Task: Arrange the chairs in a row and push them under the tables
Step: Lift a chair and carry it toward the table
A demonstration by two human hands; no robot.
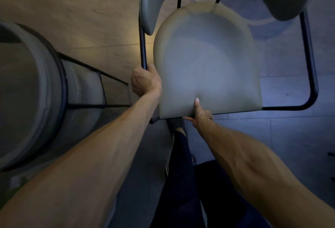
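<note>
A grey padded chair [208,61] with a curved backrest and a black tube frame fills the middle and top of the view, seen from above. My left hand [145,81] is wrapped around the frame's left tube beside the seat. My right hand [199,113] grips the seat's front edge, thumb pressed on top of the cushion and fingers under it. A second grey chair [45,92] with the same black frame stands at the left, close to my left forearm.
The floor [81,10] is tiled, lit warm at the upper left and dim blue at the right. My legs in dark trousers [181,173] stand just below the held chair's front edge. No table shows in the frame.
</note>
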